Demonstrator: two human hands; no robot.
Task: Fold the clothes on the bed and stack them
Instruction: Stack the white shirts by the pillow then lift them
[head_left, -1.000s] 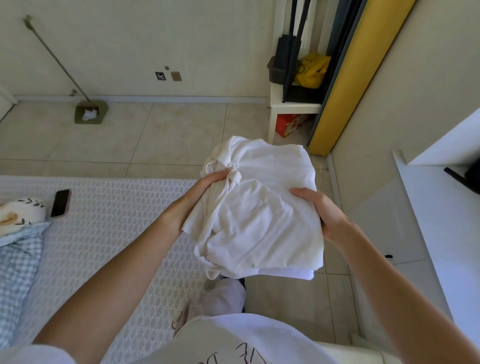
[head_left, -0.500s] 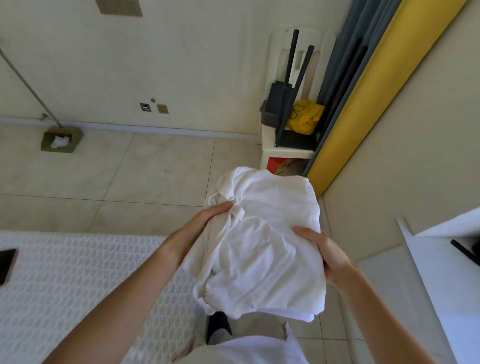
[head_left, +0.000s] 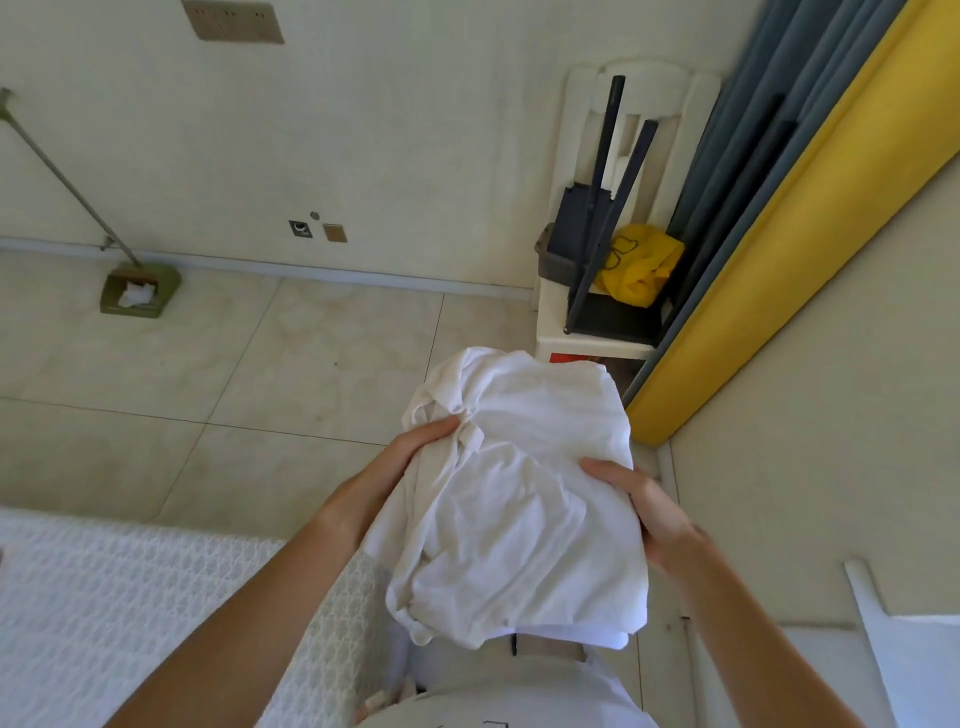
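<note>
Both hands held a rumpled, loosely folded bundle of white cotton clothing (head_left: 524, 499) up in front of the person's body, clear of the bed and above the floor. The left hand (head_left: 379, 483) clasped the bundle's left edge, thumb on top near a bunched fold and the other fingers hidden beneath the cloth. The right hand (head_left: 644, 504) gripped the right edge, its fingers (head_left: 605, 467) curled over the top of the fabric. The bundle sagged at its near end, where a second white layer showed just below the upper one. The white bed with a woven, diamond-patterned cover (head_left: 104, 613) lay at the lower left, beside the left forearm. Beyond it stretched the pale beige tiled floor (head_left: 260, 374). A green long-handled dustpan holding crumpled white paper (head_left: 137, 293) stood against the cream wall at the left. In the far corner a white plastic chair (head_left: 587, 332) carried dark metal rods (head_left: 608, 208) and a yellow plastic bag (head_left: 641, 267), next to a blue-grey curtain (head_left: 748, 150) and a yellow vertical panel (head_left: 789, 228).
</note>
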